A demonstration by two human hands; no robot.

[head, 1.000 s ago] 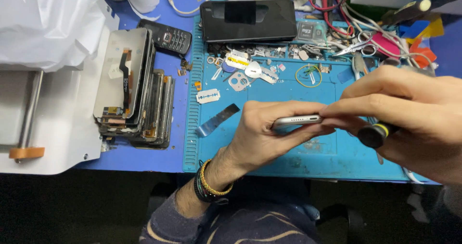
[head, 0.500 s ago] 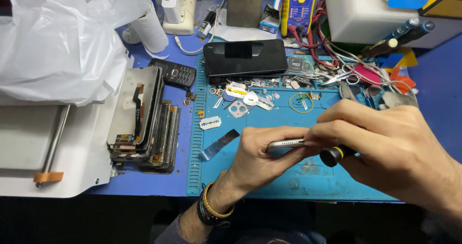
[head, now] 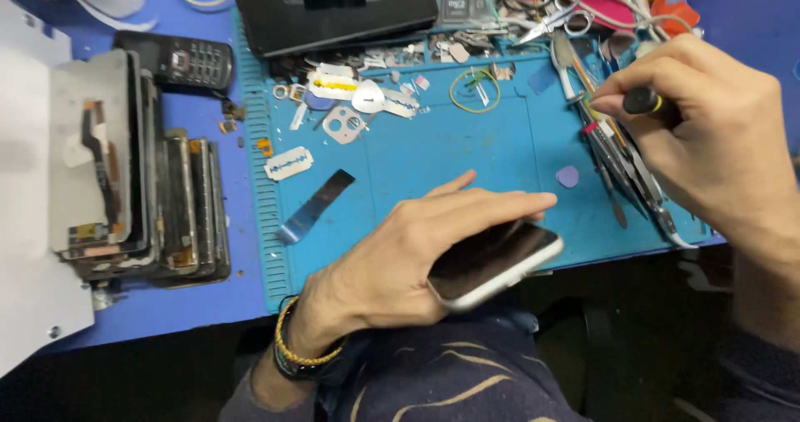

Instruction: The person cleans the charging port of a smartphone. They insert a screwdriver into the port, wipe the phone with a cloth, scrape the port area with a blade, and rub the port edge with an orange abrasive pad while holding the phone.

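My left hand grips a white-edged smartphone with a dark screen, held over the near edge of the blue work mat. My right hand is closed on a black-handled screwdriver at the mat's right side, above a row of tweezers and picks. The two hands are apart.
A stack of phone screens and frames lies left of the mat, next to a black keypad phone. A large black phone lies at the back. A razor blade, a metal strip, small parts and a purple pick lie on the mat.
The hands have separated: my right hand carried the screwdriver up and to the right, away from the phone. My left hand turned the phone flat and lowered it toward the mat's near edge.
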